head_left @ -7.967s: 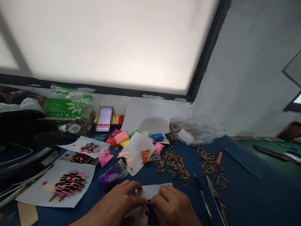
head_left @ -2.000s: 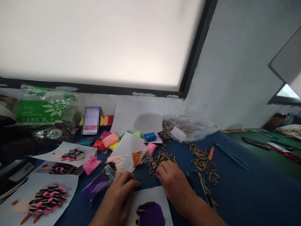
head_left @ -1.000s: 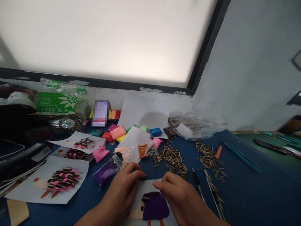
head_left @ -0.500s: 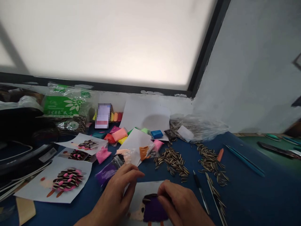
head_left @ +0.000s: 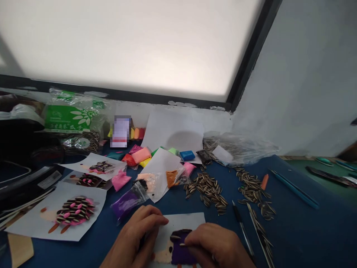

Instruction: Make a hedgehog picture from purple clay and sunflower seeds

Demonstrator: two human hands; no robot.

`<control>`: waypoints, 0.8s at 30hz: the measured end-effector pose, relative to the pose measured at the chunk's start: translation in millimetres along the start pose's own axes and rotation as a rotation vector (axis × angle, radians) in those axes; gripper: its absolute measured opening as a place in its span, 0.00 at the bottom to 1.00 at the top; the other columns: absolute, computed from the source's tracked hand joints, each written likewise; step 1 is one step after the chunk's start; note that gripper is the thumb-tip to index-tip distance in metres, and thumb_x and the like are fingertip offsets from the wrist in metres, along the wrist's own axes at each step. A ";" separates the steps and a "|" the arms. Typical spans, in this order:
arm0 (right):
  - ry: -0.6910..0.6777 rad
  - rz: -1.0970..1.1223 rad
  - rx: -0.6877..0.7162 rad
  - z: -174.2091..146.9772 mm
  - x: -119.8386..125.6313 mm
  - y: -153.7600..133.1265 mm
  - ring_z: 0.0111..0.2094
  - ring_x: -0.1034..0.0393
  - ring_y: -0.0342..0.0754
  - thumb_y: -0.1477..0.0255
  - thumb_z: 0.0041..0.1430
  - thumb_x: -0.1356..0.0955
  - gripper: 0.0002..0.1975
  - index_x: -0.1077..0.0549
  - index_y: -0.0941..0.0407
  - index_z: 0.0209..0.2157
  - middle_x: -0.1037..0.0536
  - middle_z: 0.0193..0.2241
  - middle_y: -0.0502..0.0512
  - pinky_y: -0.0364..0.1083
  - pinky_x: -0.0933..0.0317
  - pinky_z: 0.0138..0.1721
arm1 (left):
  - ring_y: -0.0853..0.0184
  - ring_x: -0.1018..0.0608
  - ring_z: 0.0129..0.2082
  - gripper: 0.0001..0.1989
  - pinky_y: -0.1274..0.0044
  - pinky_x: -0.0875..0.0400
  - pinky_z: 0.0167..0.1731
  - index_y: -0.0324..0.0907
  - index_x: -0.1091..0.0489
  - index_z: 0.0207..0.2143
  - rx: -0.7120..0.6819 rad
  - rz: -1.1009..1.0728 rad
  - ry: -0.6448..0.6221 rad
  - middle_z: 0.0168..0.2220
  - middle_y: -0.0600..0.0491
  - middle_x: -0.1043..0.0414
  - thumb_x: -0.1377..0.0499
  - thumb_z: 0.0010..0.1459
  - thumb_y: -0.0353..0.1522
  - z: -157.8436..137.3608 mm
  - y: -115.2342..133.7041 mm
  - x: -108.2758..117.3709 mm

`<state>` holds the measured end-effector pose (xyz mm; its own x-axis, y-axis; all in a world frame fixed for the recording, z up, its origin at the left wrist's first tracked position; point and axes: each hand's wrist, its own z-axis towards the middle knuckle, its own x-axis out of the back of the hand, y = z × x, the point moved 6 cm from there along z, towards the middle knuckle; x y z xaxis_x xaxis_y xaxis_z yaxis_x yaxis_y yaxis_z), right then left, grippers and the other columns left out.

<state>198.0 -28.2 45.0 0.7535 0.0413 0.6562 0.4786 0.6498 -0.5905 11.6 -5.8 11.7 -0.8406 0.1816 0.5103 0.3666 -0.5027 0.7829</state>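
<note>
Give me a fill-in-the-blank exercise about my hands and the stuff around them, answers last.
The right hand pinches a ____ over the paper.
The bag nearest the left hand has ____ contents.
The pen lies to the ____ of the right hand.

Missing words: seed; purple; right.

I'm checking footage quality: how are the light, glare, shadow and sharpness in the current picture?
Head view: the window panel is brightest, the blue table dim; head view: glints on the purple bag; head view: a soft shadow on the large white paper; head view: left hand and right hand dim, fairly sharp.
</note>
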 end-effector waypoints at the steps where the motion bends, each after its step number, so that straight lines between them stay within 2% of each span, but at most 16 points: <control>1: 0.053 -0.060 0.028 -0.8 0.6 -0.8 0.25 0.30 0.44 0.70 0.72 0.40 0.15 0.28 0.53 0.31 0.25 0.24 0.49 0.41 0.41 0.26 | 0.63 0.23 0.41 0.15 0.75 0.27 0.39 0.48 0.28 0.46 -0.014 -0.002 0.004 0.43 0.51 0.27 0.53 0.70 0.27 -0.1 1.2 0.2; 5: -0.095 -0.212 0.023 -1.3 -9.8 -0.5 0.29 0.31 0.45 0.75 0.70 0.37 0.11 0.28 0.53 0.32 0.27 0.28 0.51 0.40 0.41 0.27 | 0.63 0.23 0.41 0.17 0.75 0.27 0.40 0.48 0.29 0.48 -0.081 0.003 0.000 0.43 0.50 0.27 0.54 0.69 0.24 -1.1 6.8 -0.5; 7: -0.112 -0.222 0.020 -1.7 -9.7 -1.4 0.29 0.31 0.44 0.77 0.68 0.37 0.11 0.27 0.53 0.32 0.27 0.28 0.50 0.40 0.40 0.28 | 0.63 0.23 0.40 0.17 0.75 0.28 0.39 0.47 0.29 0.47 -0.089 0.021 -0.026 0.42 0.50 0.26 0.54 0.68 0.23 -1.8 8.3 -1.7; 12: -0.095 -0.235 0.030 -5.1 -11.0 -1.6 0.29 0.30 0.44 0.79 0.67 0.38 0.10 0.27 0.54 0.36 0.26 0.29 0.51 0.40 0.40 0.30 | 0.63 0.24 0.38 0.16 0.73 0.30 0.37 0.46 0.31 0.44 -0.107 0.062 -0.067 0.41 0.51 0.27 0.54 0.65 0.22 -4.0 12.6 -2.8; 19: -0.062 -0.390 0.104 -5.6 -12.8 -4.8 0.25 0.33 0.43 0.82 0.63 0.38 0.11 0.29 0.54 0.31 0.28 0.26 0.49 0.40 0.44 0.26 | 0.65 0.24 0.35 0.16 0.75 0.31 0.36 0.46 0.32 0.37 -0.167 0.105 -0.047 0.38 0.52 0.27 0.55 0.65 0.20 -2.6 19.7 -2.1; 24: -0.030 -0.443 0.136 -2.6 -10.8 -10.1 0.23 0.34 0.42 0.83 0.62 0.37 0.11 0.29 0.54 0.30 0.29 0.24 0.48 0.41 0.47 0.24 | 0.63 0.25 0.34 0.16 0.74 0.33 0.34 0.46 0.32 0.37 -0.205 0.147 -0.059 0.37 0.52 0.26 0.54 0.63 0.20 -2.9 21.7 -1.5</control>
<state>186.2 -37.2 42.6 0.4754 -0.2426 0.8457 0.6865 0.7034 -0.1841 19.7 -19.4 26.9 -0.7574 0.1395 0.6379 0.3899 -0.6870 0.6132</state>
